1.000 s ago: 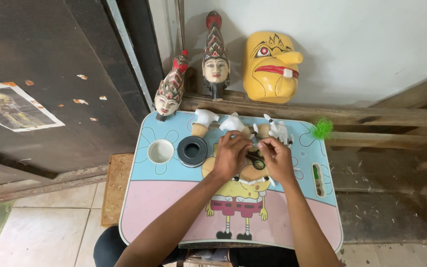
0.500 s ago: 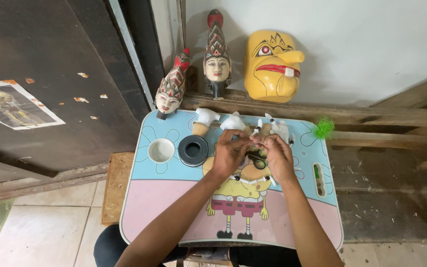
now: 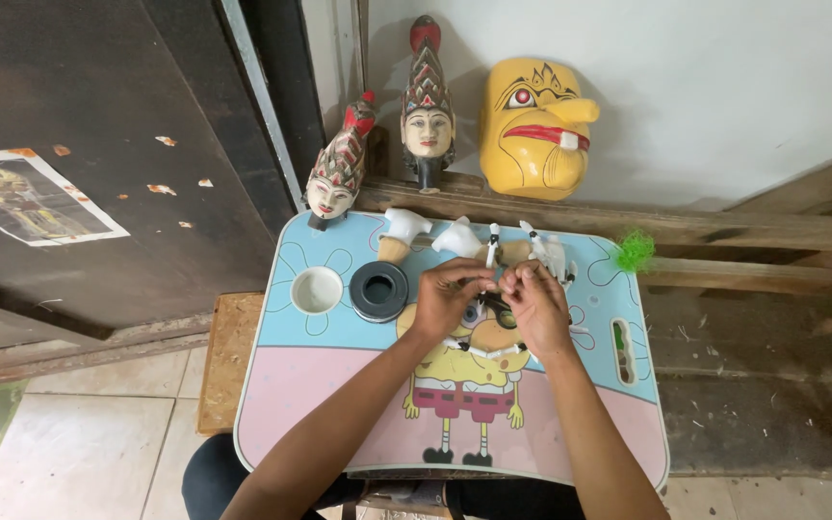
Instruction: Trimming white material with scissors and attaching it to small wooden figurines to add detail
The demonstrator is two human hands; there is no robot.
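Observation:
My left hand (image 3: 450,299) and my right hand (image 3: 534,306) meet over the middle of a small lap table (image 3: 320,385) printed with a cartoon figure. Together they pinch a small dark object (image 3: 499,306) between the fingertips; most of it is hidden by the fingers. Just beyond the hands lie white-painted wooden puppet parts (image 3: 459,239), some with bare wood ends. A white cup (image 3: 317,290) and a black round lid (image 3: 378,290) sit to the left of my left hand.
Two carved puppet heads (image 3: 337,178) (image 3: 427,111) and a yellow wooden mask (image 3: 536,125) stand on a wooden beam behind the table. A green tuft (image 3: 635,251) lies at the table's far right corner. A dark door (image 3: 98,144) is left; tiled floor below.
Both hands have shifted slightly upward and closer together around the small dark object. Nothing else on the table has moved.

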